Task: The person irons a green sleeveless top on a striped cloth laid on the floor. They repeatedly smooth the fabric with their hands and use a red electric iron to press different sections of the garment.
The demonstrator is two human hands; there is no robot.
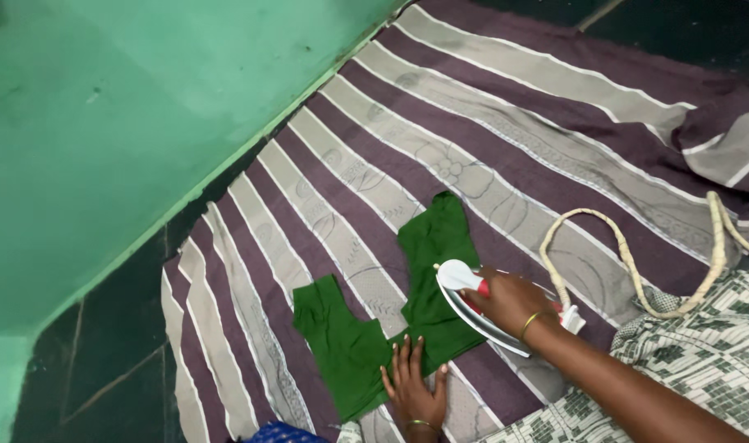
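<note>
A small green garment (366,328) lies spread on a purple and grey striped cloth (473,148). My right hand (506,299) grips the handle of a white and red iron (465,287), which rests on the garment's right part. My left hand (411,385) lies flat, fingers apart, pressing down the garment's near edge. Both wrists wear thin bangles.
A cream braided iron cord (637,279) loops across the cloth to the right. A green and white patterned fabric (703,361) lies at the lower right. A green wall (128,123) runs along the left, with dark floor (104,353) below it.
</note>
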